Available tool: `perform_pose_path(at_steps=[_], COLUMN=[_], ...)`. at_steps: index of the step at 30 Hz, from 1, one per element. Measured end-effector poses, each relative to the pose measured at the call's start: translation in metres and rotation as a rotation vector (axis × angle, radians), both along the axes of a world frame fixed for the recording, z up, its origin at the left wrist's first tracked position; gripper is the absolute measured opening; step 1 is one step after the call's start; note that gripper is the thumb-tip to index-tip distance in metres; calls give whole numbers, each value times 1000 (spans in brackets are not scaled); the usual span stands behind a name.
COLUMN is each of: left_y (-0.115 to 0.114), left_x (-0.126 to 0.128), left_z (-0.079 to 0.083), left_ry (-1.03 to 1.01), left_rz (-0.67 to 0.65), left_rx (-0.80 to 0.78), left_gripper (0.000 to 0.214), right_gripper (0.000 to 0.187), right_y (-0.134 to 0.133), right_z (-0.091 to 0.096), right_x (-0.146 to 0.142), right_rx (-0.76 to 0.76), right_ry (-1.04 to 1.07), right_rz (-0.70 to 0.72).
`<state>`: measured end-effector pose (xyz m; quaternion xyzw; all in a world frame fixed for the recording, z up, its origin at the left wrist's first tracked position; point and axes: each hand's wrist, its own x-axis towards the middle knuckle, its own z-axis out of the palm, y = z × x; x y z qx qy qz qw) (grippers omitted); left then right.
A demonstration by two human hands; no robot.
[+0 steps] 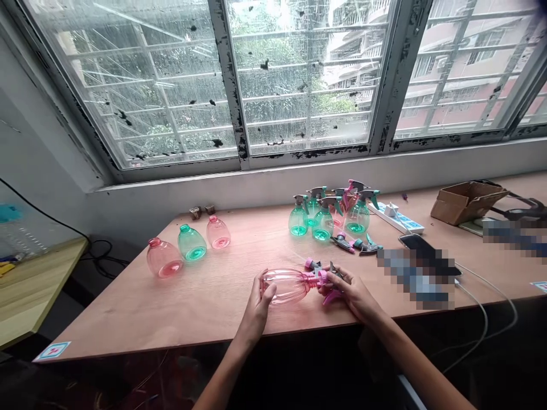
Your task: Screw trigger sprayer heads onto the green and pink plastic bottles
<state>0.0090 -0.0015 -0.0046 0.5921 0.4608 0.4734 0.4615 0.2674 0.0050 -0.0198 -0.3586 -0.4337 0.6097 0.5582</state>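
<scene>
A pink see-through spray bottle (287, 285) lies on its side near the front edge of the wooden table (179, 307). My left hand (259, 300) is wrapped round its base end. My right hand (348, 288) is closed on the pink and grey trigger head (325, 280) at the bottle's neck. Another loose trigger head (312, 264) lies just behind the neck.
Three headless bottles, two pink (163, 258) (217, 232) and one green (192, 243), stand at the left. Several assembled green and pink spray bottles (325, 217) stand at the back, with loose heads (356, 244) beside them. A power strip (397, 218), a phone (421, 248) and a cardboard box (465, 202) lie to the right.
</scene>
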Motion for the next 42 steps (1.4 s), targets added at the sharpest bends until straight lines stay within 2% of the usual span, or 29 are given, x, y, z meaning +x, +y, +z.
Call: perform_pose_path(at_steps=[5,10,15,20,25,31,37,42], left_y=[-1,-1,2,-4,-11,-13,-14,-13], left_x=[-5,-7,-12,-11,-9,-10,-11,-11], left_z=[0,-5,-9,-3,4,1,3,3], left_ry=[11,9,-38,-38,16,78,140,143], left_rz=[-20,-87,-138,-228,-267,-268,-271,-271], left_rx=[0,-32,-46,-19,-1,27,66,8], left_gripper=[55,63,75,90,84,93,94,114], right_gripper=[38,38,45,43,38,40,40,38], right_y=[-3,-2,-7,-7,-9,-13,-13,-14], right_z=[-1,-4,-4,-7,-1,3,0,-2], right_x=[1,8,13,12,9,7,7,9], right_rx=[-23,-25,-16,-36,-57,5,45,63], right_ry=[-1,-30,-131,-101,-88,-192,-247,-252], right_rz=[175,214,220,168,167,173,198,195])
